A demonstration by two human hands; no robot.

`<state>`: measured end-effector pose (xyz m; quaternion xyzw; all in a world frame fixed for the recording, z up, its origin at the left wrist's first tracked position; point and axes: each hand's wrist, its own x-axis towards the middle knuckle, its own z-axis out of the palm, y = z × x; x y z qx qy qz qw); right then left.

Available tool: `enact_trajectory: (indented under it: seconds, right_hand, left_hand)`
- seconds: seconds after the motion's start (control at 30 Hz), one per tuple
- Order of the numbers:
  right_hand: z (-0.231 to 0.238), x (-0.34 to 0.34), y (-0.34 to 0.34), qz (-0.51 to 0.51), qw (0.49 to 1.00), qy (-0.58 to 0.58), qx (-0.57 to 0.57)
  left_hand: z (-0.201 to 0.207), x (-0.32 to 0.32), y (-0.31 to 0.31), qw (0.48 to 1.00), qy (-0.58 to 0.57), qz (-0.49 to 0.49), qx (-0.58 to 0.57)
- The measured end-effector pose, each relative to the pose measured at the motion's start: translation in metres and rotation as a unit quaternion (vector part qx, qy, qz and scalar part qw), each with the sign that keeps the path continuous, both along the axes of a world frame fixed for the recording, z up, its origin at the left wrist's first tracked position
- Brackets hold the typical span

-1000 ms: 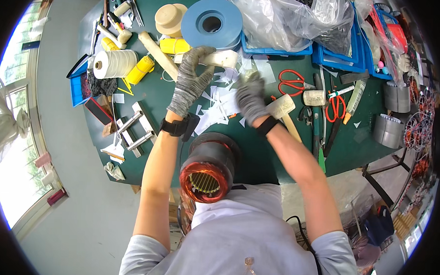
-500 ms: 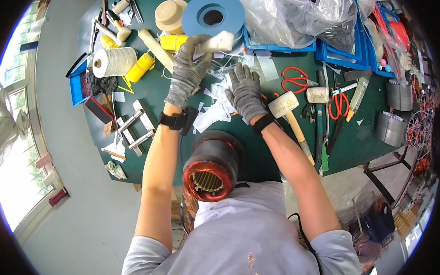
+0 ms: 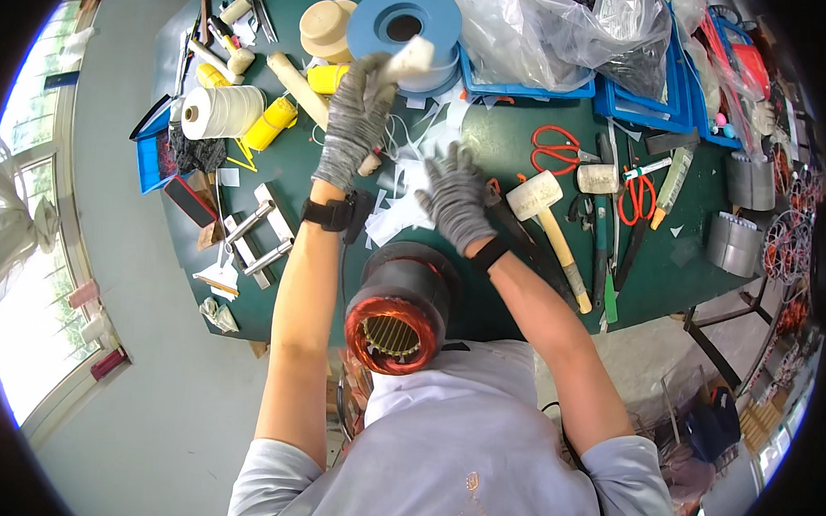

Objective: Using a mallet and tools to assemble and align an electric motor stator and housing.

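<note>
My left hand [image 3: 352, 119], in a grey glove, is raised near the blue spool [image 3: 444, 23] and closed round an off-white, block-ended piece [image 3: 411, 58]. Most of that piece is hidden in the glove, so its kind is unclear. Gloved too, my right hand [image 3: 456, 198] has its fingers spread at the right edge of the white paper strips [image 3: 401, 208]; I see nothing held in it. Between my forearms, at the near table edge, lies a stator [image 3: 402, 299] with a dark round housing and copper windings facing me.
Right of my right hand lie a white-headed mallet [image 3: 535, 197], red-handled scissors [image 3: 553, 149] and long tools. To the left are a white thread cone [image 3: 222, 115], yellow rolls [image 3: 270, 124] and a metal frame [image 3: 259, 234]. Blue trays [image 3: 528, 91] with plastic bags stand at the back.
My left hand has risen away from me with the off-white piece, which now tilts upward. My right hand has drawn slightly nearer, uncovering more of the paper strips.
</note>
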<state>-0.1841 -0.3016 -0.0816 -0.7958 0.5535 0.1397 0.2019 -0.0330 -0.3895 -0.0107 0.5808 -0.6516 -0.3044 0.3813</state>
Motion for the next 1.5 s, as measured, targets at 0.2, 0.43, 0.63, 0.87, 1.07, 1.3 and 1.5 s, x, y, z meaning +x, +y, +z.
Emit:
enact_trajectory:
  seconds: [0.2,0.43,0.63,0.87,1.07,1.3,1.5]
  right_hand:
    - [-0.001,-0.007,-0.044,-0.024,0.989,-0.139,-0.033]
    - [-0.024,-0.014,-0.055,0.024,0.993,-0.074,-0.089]
    - [-0.020,-0.017,-0.043,0.035,0.993,-0.088,-0.069]
    - [-0.019,-0.026,-0.039,0.047,0.989,-0.101,-0.093]
    - [-0.031,-0.043,-0.044,0.024,0.975,-0.210,-0.063]
    - [-0.013,-0.038,-0.021,0.119,0.993,-0.003,0.002]
    - [-0.008,-0.046,-0.020,0.014,0.975,-0.211,-0.073]
  left_hand:
    - [0.013,-0.004,-0.021,0.999,-0.048,-0.011,-0.022]
    - [0.018,0.002,-0.023,0.998,-0.061,-0.009,0.021]
    - [0.018,-0.006,-0.019,0.999,-0.033,-0.008,-0.013]
    - [0.012,-0.005,-0.019,0.999,-0.028,0.001,-0.027]
    - [0.013,-0.007,-0.015,0.999,-0.048,0.007,-0.017]
    - [0.009,-0.007,-0.011,0.999,-0.043,0.003,-0.004]
    - [0.005,-0.017,-0.002,0.993,-0.090,-0.068,-0.027]
